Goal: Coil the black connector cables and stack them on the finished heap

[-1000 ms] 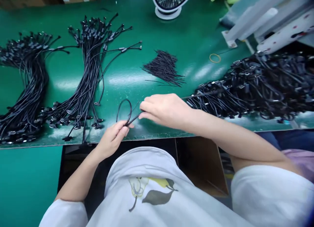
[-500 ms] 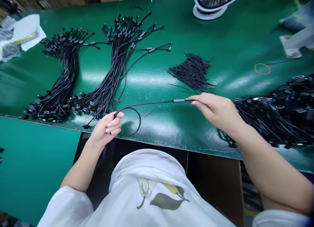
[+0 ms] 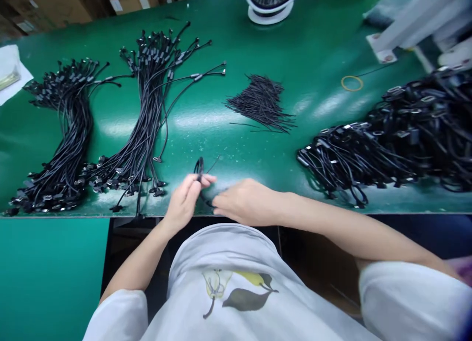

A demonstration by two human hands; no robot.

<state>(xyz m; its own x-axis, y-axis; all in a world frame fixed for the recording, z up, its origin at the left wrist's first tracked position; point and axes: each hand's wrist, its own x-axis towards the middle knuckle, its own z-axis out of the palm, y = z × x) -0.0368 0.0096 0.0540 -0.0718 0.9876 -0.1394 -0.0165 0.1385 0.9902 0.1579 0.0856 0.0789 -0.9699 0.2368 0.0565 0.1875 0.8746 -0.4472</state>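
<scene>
My left hand [image 3: 184, 199] pinches a black cable [image 3: 199, 166] between thumb and fingers, close to the table's front edge. The cable is bent into a loop that stands up above the fingertips. Just to the right, my right hand [image 3: 247, 202] is closed, its fingertips on a lower stretch of the same cable; the palm hides the rest. Left of my hands lies a bundle of black cables [image 3: 147, 107] with grey sleeves and small plugs. Beyond my hands is a pile of short black ties [image 3: 261, 102].
A second cable bundle [image 3: 75, 127] lies at far left. On the right is a large heap of cables [image 3: 368, 149]. A yellow ring [image 3: 352, 83], a white bracket [image 3: 381, 48] and a fan [image 3: 271, 17] stand or lie farther back. The green table [image 3: 206, 119] ends in front of my body.
My right hand has come left and down, close to my left hand. The cable, stretched out between the hands before, is now gathered in a small loop. The view has shifted right.
</scene>
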